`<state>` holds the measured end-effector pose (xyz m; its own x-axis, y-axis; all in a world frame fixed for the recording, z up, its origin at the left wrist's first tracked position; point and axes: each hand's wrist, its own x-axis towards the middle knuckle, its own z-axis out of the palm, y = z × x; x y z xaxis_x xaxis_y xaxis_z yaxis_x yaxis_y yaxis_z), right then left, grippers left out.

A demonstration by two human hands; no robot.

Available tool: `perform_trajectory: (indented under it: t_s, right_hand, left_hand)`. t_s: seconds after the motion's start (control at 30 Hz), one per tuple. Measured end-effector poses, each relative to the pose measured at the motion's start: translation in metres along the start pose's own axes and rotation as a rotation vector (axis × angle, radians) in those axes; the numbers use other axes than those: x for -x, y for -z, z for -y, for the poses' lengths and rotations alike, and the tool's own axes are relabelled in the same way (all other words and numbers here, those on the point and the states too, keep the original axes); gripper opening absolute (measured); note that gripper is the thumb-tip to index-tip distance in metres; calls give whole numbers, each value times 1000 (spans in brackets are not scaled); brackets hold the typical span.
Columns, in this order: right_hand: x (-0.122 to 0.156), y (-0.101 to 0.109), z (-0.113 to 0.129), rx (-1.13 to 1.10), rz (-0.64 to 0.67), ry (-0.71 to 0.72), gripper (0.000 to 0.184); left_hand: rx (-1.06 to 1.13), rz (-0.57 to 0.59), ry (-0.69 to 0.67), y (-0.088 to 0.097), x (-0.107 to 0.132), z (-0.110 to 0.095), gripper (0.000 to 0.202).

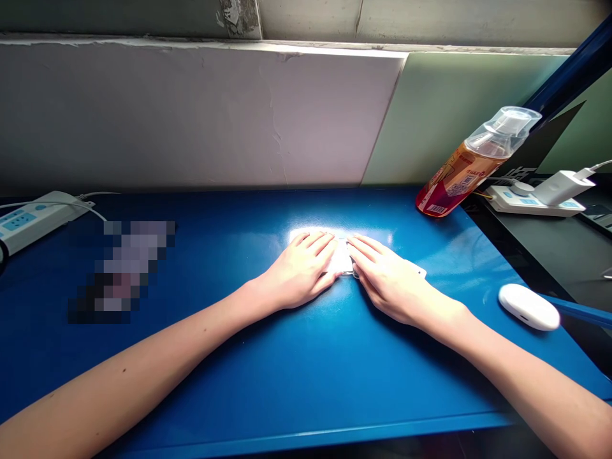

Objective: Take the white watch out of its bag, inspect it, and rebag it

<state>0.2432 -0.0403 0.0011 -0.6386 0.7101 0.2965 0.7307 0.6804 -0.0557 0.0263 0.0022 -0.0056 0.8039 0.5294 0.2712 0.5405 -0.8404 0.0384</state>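
Near the middle of the blue table point(296, 370), my left hand point(302, 273) lies palm down with its fingers stretched out over a flat white thing point(342, 258). My right hand point(391, 279) rests the same way just to the right, fingers extended and slanting toward the left hand. Between the two hands a strip of the white thing shows in bright glare. A white corner also sticks out beyond the right hand. Most of what lies beneath the palms is hidden, so its kind cannot be made out.
At the back right stands a spray bottle point(466, 172) with a clear cap. A white rounded case point(528, 307) sits near the right edge. Power strips lie at left point(41, 217) and right point(511, 201). A blurred-out item point(127, 268) is on the left; a wall rises behind.
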Motion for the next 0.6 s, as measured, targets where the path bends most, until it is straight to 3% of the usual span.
perform_trajectory:
  t_s: [0.23,0.6]
  right_hand:
    - [-2,1,9,85,31,-13,49]
    - [4,-3,11,35,43,-40,61]
  left_hand:
    - [9,-1,3,-1,1,1,53]
    - [-3,-3,7,-1,0,-1,55]
